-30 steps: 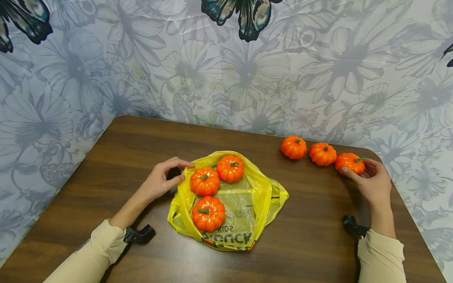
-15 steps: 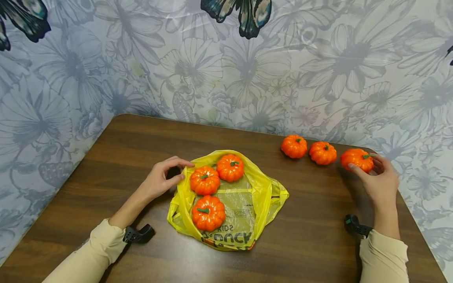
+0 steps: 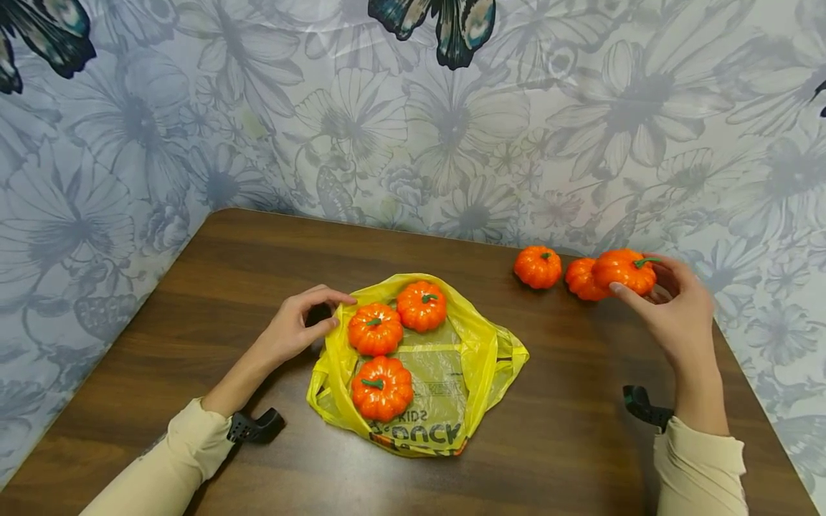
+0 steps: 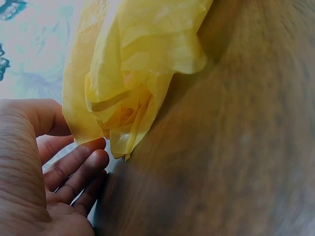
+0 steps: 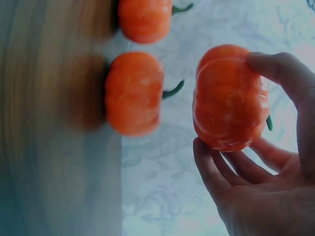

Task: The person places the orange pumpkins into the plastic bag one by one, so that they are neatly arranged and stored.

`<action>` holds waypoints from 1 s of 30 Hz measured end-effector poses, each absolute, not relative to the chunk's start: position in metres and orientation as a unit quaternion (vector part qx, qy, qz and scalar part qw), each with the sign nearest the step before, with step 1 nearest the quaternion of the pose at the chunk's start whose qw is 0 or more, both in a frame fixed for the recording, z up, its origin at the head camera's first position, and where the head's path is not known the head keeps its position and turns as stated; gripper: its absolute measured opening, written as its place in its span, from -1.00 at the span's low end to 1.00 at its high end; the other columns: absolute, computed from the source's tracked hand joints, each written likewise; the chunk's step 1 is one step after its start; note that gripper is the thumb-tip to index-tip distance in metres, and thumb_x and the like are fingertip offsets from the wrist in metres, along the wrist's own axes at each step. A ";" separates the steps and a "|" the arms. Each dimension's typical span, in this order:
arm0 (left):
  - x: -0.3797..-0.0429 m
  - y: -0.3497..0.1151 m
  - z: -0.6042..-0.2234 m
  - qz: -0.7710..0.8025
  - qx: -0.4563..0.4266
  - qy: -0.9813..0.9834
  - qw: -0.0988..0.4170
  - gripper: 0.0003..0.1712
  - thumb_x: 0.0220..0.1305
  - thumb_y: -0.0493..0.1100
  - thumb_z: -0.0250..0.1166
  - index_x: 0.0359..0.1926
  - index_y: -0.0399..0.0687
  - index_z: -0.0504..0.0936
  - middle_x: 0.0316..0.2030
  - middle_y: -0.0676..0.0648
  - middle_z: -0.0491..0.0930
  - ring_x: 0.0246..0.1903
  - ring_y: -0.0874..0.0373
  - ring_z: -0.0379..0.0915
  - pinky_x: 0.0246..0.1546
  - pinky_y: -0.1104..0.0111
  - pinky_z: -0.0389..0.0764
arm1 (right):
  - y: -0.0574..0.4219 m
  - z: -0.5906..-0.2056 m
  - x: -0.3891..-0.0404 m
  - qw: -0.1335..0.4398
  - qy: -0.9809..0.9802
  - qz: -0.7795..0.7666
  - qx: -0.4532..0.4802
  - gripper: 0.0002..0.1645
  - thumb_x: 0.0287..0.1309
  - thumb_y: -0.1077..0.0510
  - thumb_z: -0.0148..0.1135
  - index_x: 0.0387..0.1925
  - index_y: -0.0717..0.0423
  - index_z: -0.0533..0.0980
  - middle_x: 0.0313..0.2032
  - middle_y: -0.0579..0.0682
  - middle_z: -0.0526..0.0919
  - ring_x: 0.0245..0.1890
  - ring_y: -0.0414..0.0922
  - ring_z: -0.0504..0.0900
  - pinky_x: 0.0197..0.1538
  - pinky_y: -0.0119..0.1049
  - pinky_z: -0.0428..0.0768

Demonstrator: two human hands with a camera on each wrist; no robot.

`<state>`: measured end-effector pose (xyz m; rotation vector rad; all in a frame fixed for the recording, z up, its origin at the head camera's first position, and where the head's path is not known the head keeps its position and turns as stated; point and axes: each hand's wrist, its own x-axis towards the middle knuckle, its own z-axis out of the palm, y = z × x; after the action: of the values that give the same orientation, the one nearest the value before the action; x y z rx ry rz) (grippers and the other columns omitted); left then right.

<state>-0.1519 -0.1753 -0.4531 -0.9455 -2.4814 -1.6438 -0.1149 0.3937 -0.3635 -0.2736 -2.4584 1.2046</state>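
A small orange toy pumpkin (image 5: 230, 98) with a green stem is gripped between the thumb and fingers of my right hand (image 3: 680, 308), raised off the table. In the head view it overlaps another pumpkin (image 3: 583, 279) behind it. One more pumpkin (image 3: 538, 266) sits to the left of these at the back edge. My left hand (image 3: 293, 328) pinches the left rim of a spread yellow plastic bag (image 3: 477, 401). In the left wrist view the bag's edge (image 4: 81, 113) runs between thumb and fingers. Three pumpkins (image 3: 382, 388) lie in the bag's open mouth.
The brown wooden table (image 3: 555, 459) meets a flower-patterned wall (image 3: 452, 158) along its back edge. Its right edge runs just beyond my right hand. Black straps (image 3: 254, 428) with cameras sit on both wrists.
My right hand has lifted the rightmost pumpkin from the back row, first shifting right, then up and left across its neighbour. My left hand stays at the bag's rim.
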 end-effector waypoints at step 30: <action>-0.152 -0.176 -0.454 -0.530 -0.308 -0.790 0.020 -0.58 0.32 -0.44 0.32 0.15 -0.07 0.73 0.00 -0.03 0.72 -0.09 0.12 0.52 0.05 0.32 0.52 | 0.291 -0.356 -0.110 0.100 -0.893 0.428 0.096 -0.18 0.05 0.14 0.67 0.35 -0.16 0.52 0.24 -0.07 0.63 0.19 -0.36 0.57 0.21 -0.65 0.48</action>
<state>-0.1519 -0.1760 -0.4545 -0.9566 -2.4508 -1.6428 -0.1096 0.2911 -0.3565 0.2842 -2.6409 1.2644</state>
